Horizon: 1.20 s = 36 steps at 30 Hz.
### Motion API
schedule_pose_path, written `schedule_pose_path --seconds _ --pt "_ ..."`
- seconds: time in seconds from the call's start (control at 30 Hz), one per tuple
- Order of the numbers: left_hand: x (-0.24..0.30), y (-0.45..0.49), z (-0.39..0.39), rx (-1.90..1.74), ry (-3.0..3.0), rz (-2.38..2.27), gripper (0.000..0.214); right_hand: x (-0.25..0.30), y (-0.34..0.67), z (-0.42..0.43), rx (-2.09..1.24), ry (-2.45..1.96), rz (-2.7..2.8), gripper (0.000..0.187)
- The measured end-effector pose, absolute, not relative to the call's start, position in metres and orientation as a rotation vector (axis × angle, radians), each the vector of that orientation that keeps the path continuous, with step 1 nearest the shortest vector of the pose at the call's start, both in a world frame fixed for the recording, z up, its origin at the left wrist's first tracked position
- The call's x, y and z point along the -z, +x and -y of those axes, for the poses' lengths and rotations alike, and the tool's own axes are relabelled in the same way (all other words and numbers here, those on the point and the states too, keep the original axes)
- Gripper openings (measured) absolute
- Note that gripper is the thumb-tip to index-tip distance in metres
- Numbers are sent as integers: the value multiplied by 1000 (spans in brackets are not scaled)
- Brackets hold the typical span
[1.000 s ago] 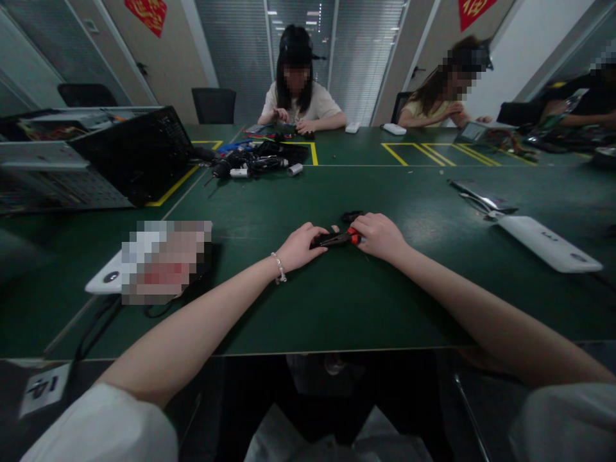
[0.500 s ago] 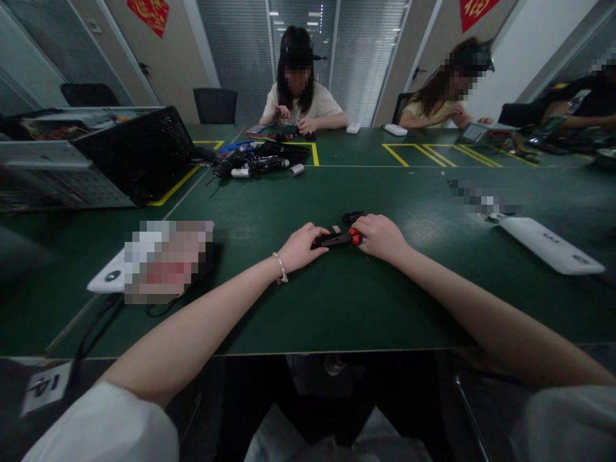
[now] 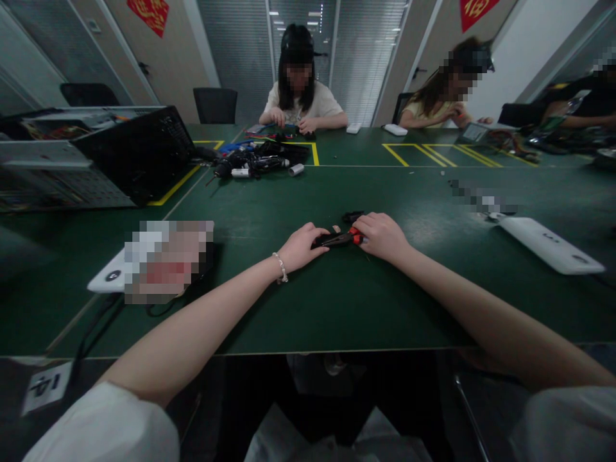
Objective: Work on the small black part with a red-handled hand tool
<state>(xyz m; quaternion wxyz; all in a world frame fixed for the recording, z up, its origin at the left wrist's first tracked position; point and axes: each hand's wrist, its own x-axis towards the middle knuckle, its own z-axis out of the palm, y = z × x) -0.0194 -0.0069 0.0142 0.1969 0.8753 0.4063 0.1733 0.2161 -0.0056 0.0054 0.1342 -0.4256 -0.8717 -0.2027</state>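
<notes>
The red-handled pliers [image 3: 341,239] are held low at the tabletop [image 3: 317,308]: the handles are wrapped by the right hand [image 3: 384,235], and the nose is pointed toward the left hand [image 3: 304,245]. Just at the tip of the pliers, a dark part [image 3: 317,241] is apparently pinched between the left thumb and fingers; whether it is also bitten by the jaws cannot be told at this size.

The left fingertips are probably what is most at risk, since they are set right beside the nose of the pliers and could be nipped if the tool slips. If pressure is applied unevenly, the part could be twisted out of the pinch and flung beyond the pliers, where it might be lost among the dark cables [image 3: 269,155]. The small pale piece [image 3: 336,228] and the black object [image 3: 353,217], both just behind the pliers, could be knocked by a careless swing of the right knuckles.
</notes>
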Motion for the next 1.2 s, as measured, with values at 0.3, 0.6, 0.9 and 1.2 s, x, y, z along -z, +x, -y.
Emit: schedule_pose_path --seconds 0.3,0.6,0.9,1.2 --pt "-15 -20 8 -503 2427 -1142 34 -5 216 4 477 -1272 2535 20" --pt "-11 -19 6 -518 2446 -1136 36 -6 215 5 528 -1258 2544 20" --pt "-15 -20 7 -514 2407 -1140 35 -7 214 5 499 -1280 2538 19" --pt "-14 -19 7 -520 2407 -1139 35 -10 215 6 544 -1263 2559 23"
